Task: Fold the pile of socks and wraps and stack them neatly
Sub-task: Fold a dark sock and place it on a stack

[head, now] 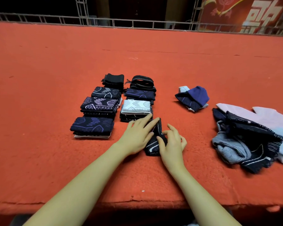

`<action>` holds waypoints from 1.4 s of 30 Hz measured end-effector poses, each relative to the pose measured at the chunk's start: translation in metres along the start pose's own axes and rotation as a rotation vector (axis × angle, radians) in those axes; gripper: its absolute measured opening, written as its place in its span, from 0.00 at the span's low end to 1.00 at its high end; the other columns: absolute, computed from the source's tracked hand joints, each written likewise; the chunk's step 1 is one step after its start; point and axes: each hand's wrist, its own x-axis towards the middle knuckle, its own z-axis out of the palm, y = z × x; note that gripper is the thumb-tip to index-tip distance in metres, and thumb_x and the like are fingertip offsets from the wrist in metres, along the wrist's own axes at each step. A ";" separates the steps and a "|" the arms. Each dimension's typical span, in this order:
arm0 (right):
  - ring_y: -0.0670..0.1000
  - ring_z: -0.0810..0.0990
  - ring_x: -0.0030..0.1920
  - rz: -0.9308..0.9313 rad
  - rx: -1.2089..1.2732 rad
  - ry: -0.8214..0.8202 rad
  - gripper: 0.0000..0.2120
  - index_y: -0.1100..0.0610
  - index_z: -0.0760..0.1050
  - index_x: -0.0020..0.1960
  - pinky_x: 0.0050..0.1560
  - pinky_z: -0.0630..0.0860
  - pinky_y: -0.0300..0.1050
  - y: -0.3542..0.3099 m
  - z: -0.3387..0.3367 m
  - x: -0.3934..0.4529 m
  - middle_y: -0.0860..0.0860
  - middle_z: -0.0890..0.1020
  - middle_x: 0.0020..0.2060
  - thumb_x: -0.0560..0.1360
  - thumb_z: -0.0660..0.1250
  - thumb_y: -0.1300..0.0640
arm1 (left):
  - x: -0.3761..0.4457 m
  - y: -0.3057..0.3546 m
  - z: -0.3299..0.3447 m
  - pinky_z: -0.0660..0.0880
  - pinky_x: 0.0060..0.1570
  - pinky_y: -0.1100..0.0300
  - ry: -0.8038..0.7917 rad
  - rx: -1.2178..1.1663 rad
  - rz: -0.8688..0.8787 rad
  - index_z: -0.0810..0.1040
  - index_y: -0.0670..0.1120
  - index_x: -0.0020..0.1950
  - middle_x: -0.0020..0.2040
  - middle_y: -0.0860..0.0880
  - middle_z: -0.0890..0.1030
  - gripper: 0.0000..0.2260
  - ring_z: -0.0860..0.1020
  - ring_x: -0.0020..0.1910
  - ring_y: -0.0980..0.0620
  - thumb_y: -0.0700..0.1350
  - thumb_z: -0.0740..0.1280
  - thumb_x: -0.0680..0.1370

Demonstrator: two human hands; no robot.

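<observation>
While the red counter (56,160) carries everything in reach, the biggest risk sits at the right, where the unfolded pile (251,137) lies loose and tangled near the front edge; I judge that a careless pull on one piece could drag its neighbours along or off the counter. Next in size, the folded stacks (114,105) stand in two close rows at the middle, some several layers high, and the nearest of the right row lies just beyond the left hand (137,136), so a sweep of that hand could topple or skew it. A small loose heap (193,98) of blue and dark pieces lies apart between stacks and pile, and could be forgotten. Smallest, the dark sock (155,142) lies between both hands at the front centre, half folded, one flap standing up. The left fingers (147,123) lie fairly straight against that flap, while the right hand (171,144) has its thumb and curled fingers pinching the sock's near part. If either lets go early, the knit will likely spring open and the fold come out crooked.
</observation>
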 end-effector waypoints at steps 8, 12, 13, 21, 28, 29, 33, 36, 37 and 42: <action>0.53 0.69 0.65 -0.412 -0.009 0.096 0.10 0.48 0.71 0.53 0.56 0.56 0.44 -0.020 -0.008 0.028 0.54 0.77 0.61 0.71 0.62 0.54 | -0.010 -0.030 -0.020 0.59 0.51 0.54 0.370 0.144 0.175 0.69 0.52 0.67 0.62 0.50 0.77 0.17 0.70 0.57 0.50 0.49 0.56 0.78; 0.54 0.70 0.62 -0.531 -0.076 0.128 0.11 0.48 0.72 0.53 0.55 0.58 0.47 -0.027 -0.009 0.044 0.55 0.79 0.58 0.71 0.63 0.54 | -0.019 -0.040 -0.025 0.57 0.47 0.56 0.399 0.099 0.122 0.72 0.53 0.63 0.52 0.51 0.78 0.15 0.68 0.51 0.51 0.53 0.57 0.78; 0.54 0.71 0.61 -0.550 -0.083 0.126 0.10 0.47 0.71 0.53 0.55 0.58 0.47 -0.028 -0.009 0.046 0.55 0.79 0.57 0.71 0.63 0.54 | -0.021 -0.041 -0.024 0.55 0.46 0.57 0.396 0.077 0.107 0.74 0.53 0.62 0.51 0.51 0.78 0.15 0.67 0.51 0.52 0.54 0.57 0.77; 0.51 0.70 0.58 -0.558 -0.191 -0.005 0.16 0.52 0.78 0.54 0.54 0.57 0.47 -0.019 0.000 0.040 0.50 0.80 0.56 0.71 0.63 0.44 | -0.034 -0.042 -0.017 0.51 0.44 0.60 0.473 -0.082 0.023 0.84 0.51 0.49 0.46 0.55 0.80 0.14 0.68 0.52 0.53 0.53 0.61 0.73; 0.48 0.72 0.57 -0.571 -0.116 -0.033 0.14 0.49 0.83 0.51 0.51 0.51 0.43 -0.020 0.002 0.046 0.44 0.82 0.53 0.74 0.62 0.45 | -0.037 -0.045 -0.015 0.55 0.46 0.57 0.663 0.045 0.001 0.85 0.50 0.47 0.44 0.56 0.82 0.10 0.70 0.50 0.50 0.50 0.65 0.73; 0.48 0.72 0.56 -0.563 -0.102 -0.007 0.13 0.48 0.83 0.51 0.51 0.51 0.43 -0.024 0.003 0.050 0.44 0.82 0.53 0.74 0.63 0.46 | -0.036 -0.046 -0.016 0.56 0.46 0.56 0.681 0.072 -0.001 0.85 0.50 0.47 0.44 0.56 0.82 0.09 0.70 0.50 0.50 0.49 0.65 0.74; 0.48 0.71 0.55 -0.586 -0.101 -0.012 0.12 0.49 0.84 0.48 0.50 0.52 0.43 -0.033 0.011 0.058 0.45 0.83 0.50 0.72 0.63 0.49 | -0.034 -0.056 -0.014 0.58 0.45 0.55 0.612 0.172 0.009 0.84 0.49 0.45 0.44 0.54 0.82 0.09 0.70 0.50 0.50 0.47 0.64 0.72; 0.49 0.71 0.55 -0.609 -0.135 -0.151 0.13 0.48 0.84 0.47 0.50 0.54 0.45 -0.022 0.018 0.045 0.45 0.83 0.52 0.70 0.62 0.46 | -0.043 -0.057 -0.001 0.60 0.45 0.54 0.487 0.235 0.072 0.83 0.48 0.41 0.45 0.52 0.82 0.11 0.71 0.49 0.50 0.46 0.61 0.72; 0.49 0.73 0.56 -0.591 -0.132 -0.210 0.14 0.47 0.83 0.47 0.50 0.53 0.44 -0.018 0.021 0.040 0.45 0.83 0.52 0.70 0.62 0.45 | -0.047 -0.056 0.004 0.61 0.45 0.54 0.445 0.262 0.099 0.83 0.48 0.40 0.45 0.51 0.82 0.11 0.72 0.49 0.50 0.45 0.61 0.72; 0.53 0.79 0.59 -0.483 -0.162 -0.378 0.17 0.45 0.83 0.50 0.53 0.54 0.43 -0.004 0.025 0.028 0.47 0.82 0.57 0.71 0.59 0.41 | -0.052 -0.057 0.004 0.64 0.49 0.55 0.278 0.259 0.130 0.82 0.45 0.38 0.45 0.47 0.83 0.07 0.81 0.41 0.47 0.47 0.68 0.67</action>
